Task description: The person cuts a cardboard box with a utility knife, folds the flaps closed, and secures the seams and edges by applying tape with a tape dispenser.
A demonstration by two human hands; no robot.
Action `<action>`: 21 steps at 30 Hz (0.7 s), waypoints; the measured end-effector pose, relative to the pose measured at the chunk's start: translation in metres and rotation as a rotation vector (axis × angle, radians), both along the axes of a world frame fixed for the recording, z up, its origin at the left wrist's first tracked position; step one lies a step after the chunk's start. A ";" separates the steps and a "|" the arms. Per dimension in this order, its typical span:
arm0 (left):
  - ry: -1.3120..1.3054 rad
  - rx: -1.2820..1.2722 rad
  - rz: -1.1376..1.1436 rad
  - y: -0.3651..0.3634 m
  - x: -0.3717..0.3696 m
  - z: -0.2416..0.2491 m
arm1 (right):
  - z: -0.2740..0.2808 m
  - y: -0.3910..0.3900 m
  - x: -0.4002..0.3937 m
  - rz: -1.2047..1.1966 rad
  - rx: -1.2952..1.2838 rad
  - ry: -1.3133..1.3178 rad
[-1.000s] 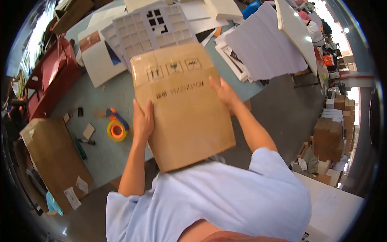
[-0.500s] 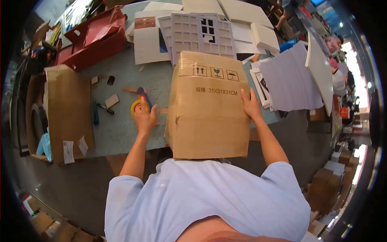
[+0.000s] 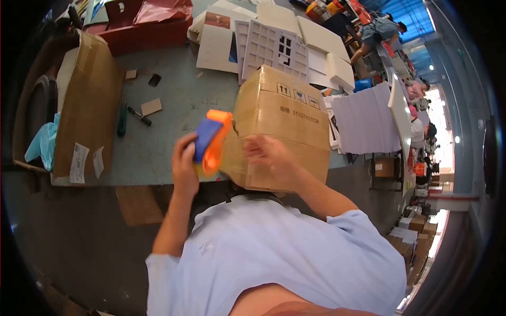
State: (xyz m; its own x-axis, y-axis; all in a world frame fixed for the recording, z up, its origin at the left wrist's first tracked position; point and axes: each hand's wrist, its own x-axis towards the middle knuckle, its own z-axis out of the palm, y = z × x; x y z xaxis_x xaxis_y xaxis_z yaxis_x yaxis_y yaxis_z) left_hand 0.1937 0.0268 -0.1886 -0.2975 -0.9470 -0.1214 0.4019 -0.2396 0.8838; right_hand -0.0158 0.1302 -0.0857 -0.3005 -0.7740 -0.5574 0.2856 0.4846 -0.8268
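My left hand is closed around an orange and blue tape dispenser, raised beside the box's left side. The taped cardboard box, printed with arrow, glass and umbrella marks, stands at the table's front edge, close against my body. In front of the box's near face is my right hand, its curled fingers pointing toward the dispenser and smeared by motion.
At left stands an open carton with a light blue plastic bag. A marker and small blocks lie on the table. White panels and a red case fill the back. A person is at far right.
My left hand has picked the tape dispenser up off the table. My right hand has left the box's right side and moved left across its front. The view has shifted and the box appears turned slightly.
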 end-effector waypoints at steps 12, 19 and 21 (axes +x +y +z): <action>-0.077 -0.239 -0.001 0.100 0.074 0.018 | -0.006 -0.020 0.046 0.000 0.091 -0.460; -0.111 -0.274 0.049 0.095 0.083 0.021 | -0.046 -0.048 0.037 -0.052 -0.086 -0.079; -0.139 -0.265 0.097 0.094 0.091 0.024 | -0.043 -0.080 0.010 -0.055 -0.142 0.139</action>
State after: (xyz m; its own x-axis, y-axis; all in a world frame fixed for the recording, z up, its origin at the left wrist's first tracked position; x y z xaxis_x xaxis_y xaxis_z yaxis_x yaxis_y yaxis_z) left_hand 0.2850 0.1211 -0.1644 -0.2023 -0.9742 0.1002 0.2824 0.0399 0.9585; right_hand -0.0054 0.0500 -0.1283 -0.4108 -0.8222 -0.3940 0.1870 0.3470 -0.9190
